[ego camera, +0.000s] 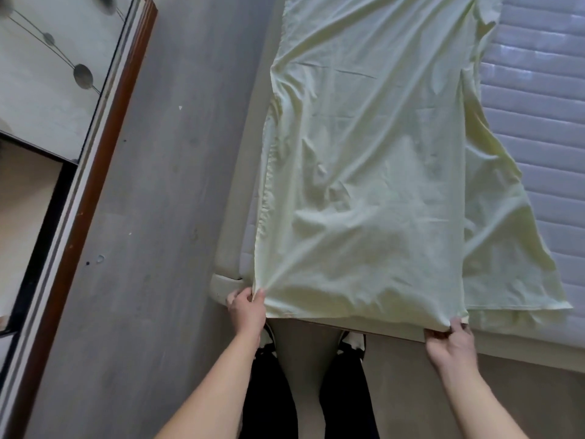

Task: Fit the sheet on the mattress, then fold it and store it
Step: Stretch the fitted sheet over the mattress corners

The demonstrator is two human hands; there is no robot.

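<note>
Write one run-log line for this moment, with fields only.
stage: folding | sheet: doubled lengthwise on mattress | left hand: pinches near corner | right hand: pinches other near corner

Pale yellow-green sheet, white quilted-stripe mattress, grey floor

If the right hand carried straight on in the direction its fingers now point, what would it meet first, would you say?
The right hand grips the sheet's near corner, fingers pointing up the bed. Going on, it would likely slide over the folded sheet lying on the mattress; nothing else shows there.
</note>
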